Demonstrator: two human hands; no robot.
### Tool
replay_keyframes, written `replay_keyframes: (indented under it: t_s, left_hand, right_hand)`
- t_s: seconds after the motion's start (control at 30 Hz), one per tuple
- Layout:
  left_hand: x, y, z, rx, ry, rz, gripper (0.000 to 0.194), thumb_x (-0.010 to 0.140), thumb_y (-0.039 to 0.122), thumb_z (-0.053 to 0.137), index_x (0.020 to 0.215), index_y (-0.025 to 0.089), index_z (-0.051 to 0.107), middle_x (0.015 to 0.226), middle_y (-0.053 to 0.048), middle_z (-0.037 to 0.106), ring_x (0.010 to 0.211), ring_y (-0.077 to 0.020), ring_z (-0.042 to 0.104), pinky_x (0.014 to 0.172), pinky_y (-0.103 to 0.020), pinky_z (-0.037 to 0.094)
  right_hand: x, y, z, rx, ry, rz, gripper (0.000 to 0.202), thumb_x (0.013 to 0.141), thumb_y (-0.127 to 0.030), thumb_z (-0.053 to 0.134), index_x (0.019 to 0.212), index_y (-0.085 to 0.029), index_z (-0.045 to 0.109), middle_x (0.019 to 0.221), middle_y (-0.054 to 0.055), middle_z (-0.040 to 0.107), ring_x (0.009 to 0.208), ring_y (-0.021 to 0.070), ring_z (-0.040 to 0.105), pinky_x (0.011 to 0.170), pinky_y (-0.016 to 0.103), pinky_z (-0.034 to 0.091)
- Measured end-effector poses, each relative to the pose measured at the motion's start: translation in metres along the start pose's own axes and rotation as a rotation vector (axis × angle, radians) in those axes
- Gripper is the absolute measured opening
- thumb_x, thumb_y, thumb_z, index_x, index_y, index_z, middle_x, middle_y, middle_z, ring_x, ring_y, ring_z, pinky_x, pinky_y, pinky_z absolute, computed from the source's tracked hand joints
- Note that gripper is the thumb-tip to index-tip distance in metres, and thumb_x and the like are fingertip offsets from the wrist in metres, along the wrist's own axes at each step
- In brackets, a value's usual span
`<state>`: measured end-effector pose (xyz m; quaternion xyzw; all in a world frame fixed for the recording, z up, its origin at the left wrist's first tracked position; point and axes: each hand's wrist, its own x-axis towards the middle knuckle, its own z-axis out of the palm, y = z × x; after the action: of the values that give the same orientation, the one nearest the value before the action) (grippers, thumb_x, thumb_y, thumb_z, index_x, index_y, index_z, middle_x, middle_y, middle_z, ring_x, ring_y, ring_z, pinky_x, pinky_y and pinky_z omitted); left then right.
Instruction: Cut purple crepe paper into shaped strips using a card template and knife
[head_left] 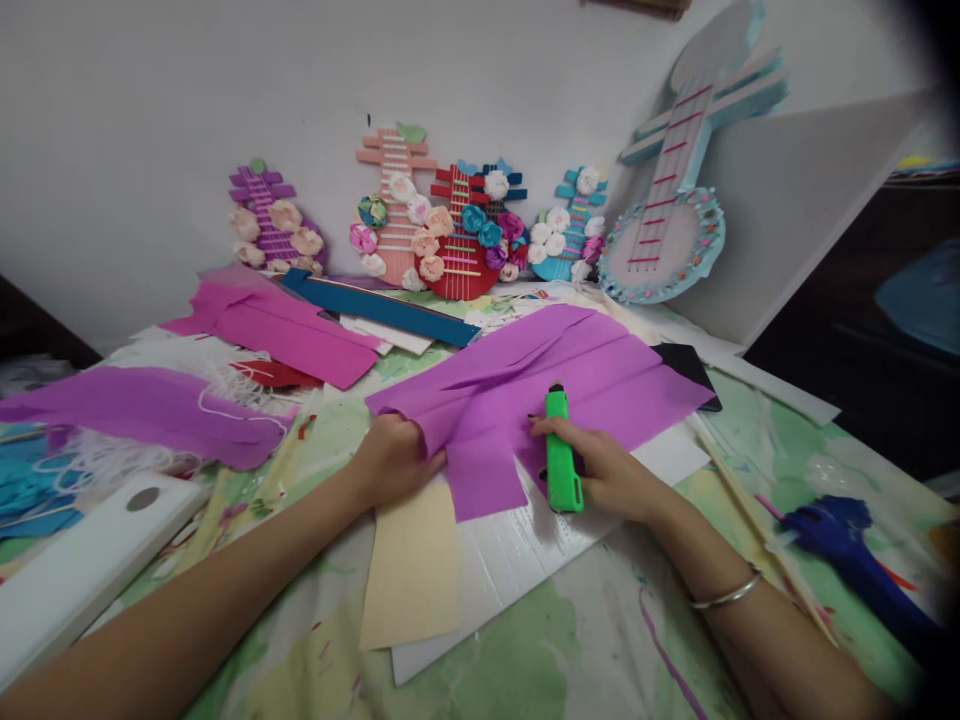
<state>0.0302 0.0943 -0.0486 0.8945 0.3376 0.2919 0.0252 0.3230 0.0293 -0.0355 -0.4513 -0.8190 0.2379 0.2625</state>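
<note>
head view: a wide bright-purple sheet of thin, creased material [577, 365] lies mid-table over a glossy white flat board [517, 560].
left hand [394, 458]: fingers closed on the sheet's left edge, the material draping over them.
right hand [611, 475]: wrapped around a bright green plastic-handled cutter [561, 460], dark end pointing away from the person, over the sheet's near part; whether its tip touches the sheet, cannot tell.
near edge of sheet: split, with a squarish flap lying left of the cutter.
cream rectangular flat piece [412, 580]: partly on the board, just beside the left hand.
left side: a second purple piece [142, 400], tangled white string [112, 455] and a long white rectangular object with a grey round spot [97, 570].
right side: a dark blue glue gun [840, 545] near a thin pale stick [742, 500].
along the wall: flower-decorated lute shapes [469, 262], and a large pale-blue lute shape [667, 215] leaning at right.
</note>
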Motion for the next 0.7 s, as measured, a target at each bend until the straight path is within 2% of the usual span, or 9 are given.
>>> replay_keyframes:
  t_s: [0.13, 0.23, 0.47, 0.57, 0.7]
  left_hand:
    - [0.0012, -0.0020, -0.0001, -0.122, 0.073, 0.066, 0.024, 0.082, 0.027, 0.057, 0.102, 0.019, 0.069, 0.099, -0.008, 0.074, 0.090, -0.0240, 0.070, 0.083, -0.038, 0.054]
    - [0.0026, -0.0030, 0.0011, -0.201, 0.127, 0.063, 0.022, 0.084, 0.032, 0.059, 0.100, 0.020, 0.070, 0.099, -0.007, 0.074, 0.089, -0.0235, 0.070, 0.082, -0.037, 0.055]
    - [0.0025, -0.0001, 0.0023, -0.226, 0.155, -0.016, 0.022, 0.083, 0.033, 0.063, 0.099, 0.020, 0.071, 0.101, -0.006, 0.074, 0.095, -0.0250, 0.070, 0.086, -0.037, 0.055]
    - [0.0017, 0.0002, 0.0030, -0.225, 0.175, -0.008, 0.022, 0.084, 0.032, 0.064, 0.101, 0.020, 0.070, 0.102, -0.006, 0.074, 0.095, -0.0245, 0.070, 0.088, -0.037, 0.055]
    - [0.0012, 0.0001, 0.0036, -0.215, 0.194, 0.007, 0.022, 0.084, 0.032, 0.063, 0.100, 0.019, 0.071, 0.101, -0.007, 0.074, 0.095, -0.0244, 0.070, 0.089, -0.038, 0.054]
  right_hand:
    - [0.0001, -0.0005, 0.0002, 0.000, -0.013, 0.001, 0.046, 0.083, -0.026, 0.060, 0.128, -0.025, 0.050, 0.124, 0.009, 0.062, 0.100, 0.0259, 0.063, 0.084, 0.038, 0.048]
    - [0.0002, -0.0012, 0.0000, 0.013, -0.021, -0.006, 0.045, 0.084, -0.026, 0.060, 0.128, -0.026, 0.050, 0.127, 0.009, 0.061, 0.102, 0.0257, 0.063, 0.084, 0.038, 0.048]
    - [0.0005, -0.0027, -0.0001, 0.001, -0.026, 0.016, 0.045, 0.084, -0.027, 0.060, 0.128, -0.023, 0.050, 0.121, 0.010, 0.064, 0.095, 0.0252, 0.064, 0.082, 0.038, 0.047]
    - [0.0006, -0.0033, -0.0002, -0.005, -0.029, 0.026, 0.045, 0.084, -0.028, 0.060, 0.127, -0.022, 0.050, 0.115, 0.009, 0.066, 0.094, 0.0255, 0.064, 0.081, 0.037, 0.047]
    - [0.0003, -0.0031, 0.0000, 0.000, -0.028, 0.033, 0.045, 0.084, -0.028, 0.060, 0.128, -0.022, 0.050, 0.117, 0.009, 0.065, 0.093, 0.0245, 0.064, 0.080, 0.036, 0.047]
